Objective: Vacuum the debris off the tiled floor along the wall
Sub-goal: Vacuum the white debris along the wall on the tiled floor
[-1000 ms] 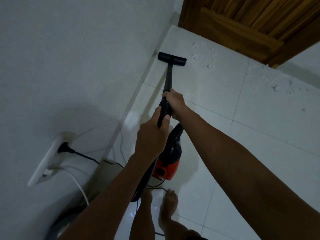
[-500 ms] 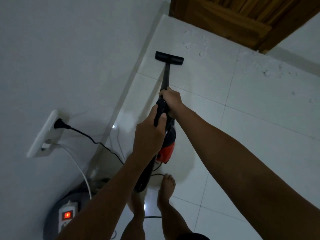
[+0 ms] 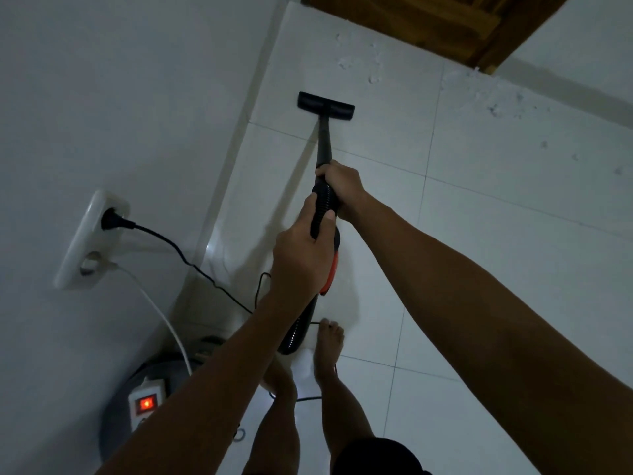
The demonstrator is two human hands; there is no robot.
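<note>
- Head view: both hands hold the black vacuum tube. The right hand (image 3: 340, 186) has its grip closed round the tube higher up. The left hand (image 3: 301, 255) has its grip closed round the ribbed hose (image 3: 322, 209) just behind it.
- The black nozzle (image 3: 325, 106) sits flat on the white floor (image 3: 513, 269), near the wall (image 3: 120, 97) but not touching it.
- Small bits of debris (image 3: 373, 68) lie ahead of the nozzle, near the wooden door (image 3: 428, 22). More bits (image 3: 496, 109) lie off to the right.
- The tiles between the nozzle and the bare feet (image 3: 330, 341) look clean, so I think that part is done. The mess by the door is still left.
- A black cord runs from the wall plug (image 3: 113, 221) toward the red vacuum body (image 3: 330, 272), close to the feet.
- A power strip (image 3: 147, 402) glows red by the wall.
</note>
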